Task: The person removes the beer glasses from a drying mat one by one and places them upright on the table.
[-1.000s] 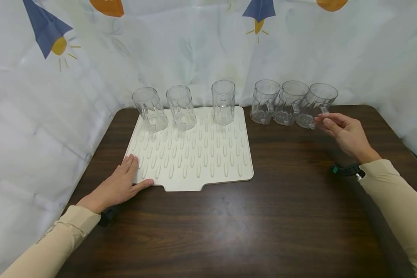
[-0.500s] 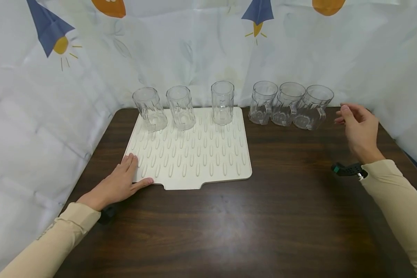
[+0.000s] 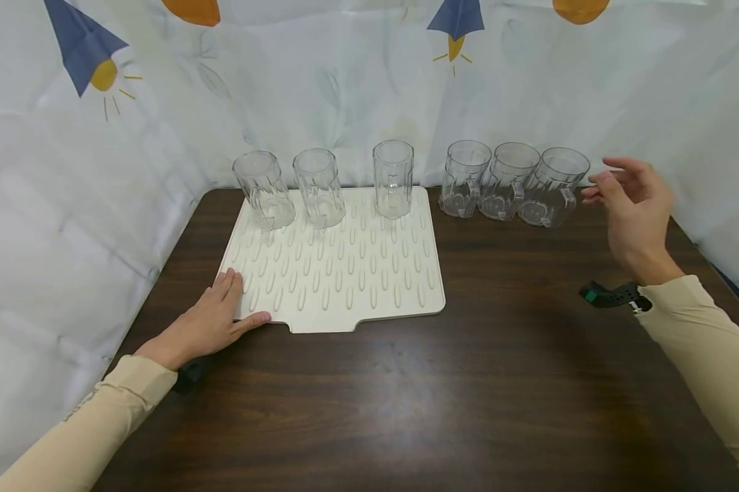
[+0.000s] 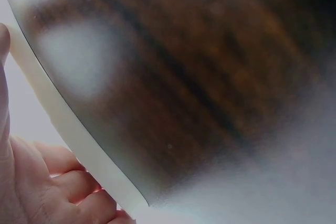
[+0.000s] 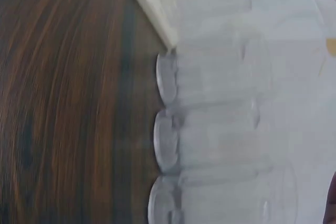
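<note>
My left hand (image 3: 206,318) rests with straight fingers on the near left corner of a white ribbed draining board (image 3: 375,273); the board's edge (image 4: 79,132) crosses the left wrist view. Three clear glass mugs stand upright along its far side: a left mug (image 3: 263,191), a middle mug (image 3: 320,190) and a right mug (image 3: 394,179). Right of the board, a near-board mug (image 3: 464,179), a centre mug (image 3: 508,182) and an end mug (image 3: 552,187) stand side by side on the table. Just right of the end mug, my right hand (image 3: 636,212) is raised with loosely bent fingers, holding nothing.
Everything stands on a dark wood table (image 3: 498,383). A white patterned curtain (image 3: 344,75) hangs right behind the mugs and also along the left and right sides. In the right wrist view, the blurred table mugs (image 5: 226,140) line up past the board's corner (image 5: 152,9).
My right hand has let go of the end mug's handle and drawn away to the right and up. The left hand and the mugs on the board have kept their places.
</note>
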